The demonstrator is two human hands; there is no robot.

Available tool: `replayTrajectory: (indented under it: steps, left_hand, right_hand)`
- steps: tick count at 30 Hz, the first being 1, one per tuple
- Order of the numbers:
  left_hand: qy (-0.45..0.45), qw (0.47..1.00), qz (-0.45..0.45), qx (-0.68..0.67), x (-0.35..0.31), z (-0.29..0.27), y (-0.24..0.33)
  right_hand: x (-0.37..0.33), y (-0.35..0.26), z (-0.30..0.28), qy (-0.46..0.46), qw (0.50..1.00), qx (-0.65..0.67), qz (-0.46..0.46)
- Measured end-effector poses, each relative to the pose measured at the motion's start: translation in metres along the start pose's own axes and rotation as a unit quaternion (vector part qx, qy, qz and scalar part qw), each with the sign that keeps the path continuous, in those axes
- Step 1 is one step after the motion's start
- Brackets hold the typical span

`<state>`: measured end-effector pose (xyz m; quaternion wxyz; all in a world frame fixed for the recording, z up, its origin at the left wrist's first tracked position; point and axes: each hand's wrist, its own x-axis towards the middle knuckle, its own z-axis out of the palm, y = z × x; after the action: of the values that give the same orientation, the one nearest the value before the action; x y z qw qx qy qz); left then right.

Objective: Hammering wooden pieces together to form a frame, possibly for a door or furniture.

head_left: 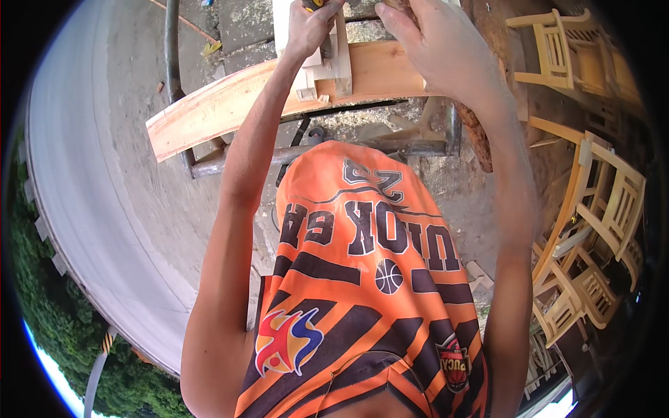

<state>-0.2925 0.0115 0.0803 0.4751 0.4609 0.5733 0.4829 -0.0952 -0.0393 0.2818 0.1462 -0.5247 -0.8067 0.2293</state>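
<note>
At the top edge my left hand [311,28] is closed around a tool with a yellow-and-black handle [313,3]. The tool's working end is hidden behind the hand. Beneath it are pale notched wood blocks [341,63], resting across a long reddish-brown plank [216,101]. My right hand [449,49], slightly blurred, is a short way to the right, above the plank's right part. Its fingers curl around a brown wooden piece [401,5], mostly cut off by the frame. Small wood chips [324,99] lie beside the blocks.
A metal pipe frame [244,161] stands under the plank. Rough bark-edged wood [477,136] is at its right. Several unfinished wooden chairs [620,202] are stacked along the right side. The concrete floor [150,188] has sawdust and scraps, with a paved road [77,181] at far left.
</note>
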Motion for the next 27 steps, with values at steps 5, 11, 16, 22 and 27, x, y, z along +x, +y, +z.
replayTrajectory:
  steps: [5, 11, 16, 22, 27]
  left_hand:
    - [-0.020, 0.999, 0.050, 0.003, -0.004, 0.014, 0.004]
    - [-0.119, 0.936, -0.158, -0.293, 0.036, -0.039, -0.032]
    - [-0.087, 0.979, -0.043, -0.181, -0.023, -0.056, 0.059]
    - [-0.021, 0.990, 0.059, -0.126, -0.033, -0.026, 0.052]
    - [0.009, 0.993, 0.047, -0.112, -0.032, -0.005, 0.075]
  right_hand:
    - [0.007, 0.007, 0.015, -0.027, 0.999, -0.021, 0.039]
    - [-0.007, 0.034, 0.021, -0.060, 0.985, 0.146, 0.070]
    - [-0.047, 0.128, 0.045, 0.048, 0.987, 0.066, 0.135]
    - [-0.088, 0.135, 0.066, -0.059, 0.914, 0.168, 0.363]
    - [-0.109, 0.138, 0.084, -0.019, 0.947, 0.134, 0.291]
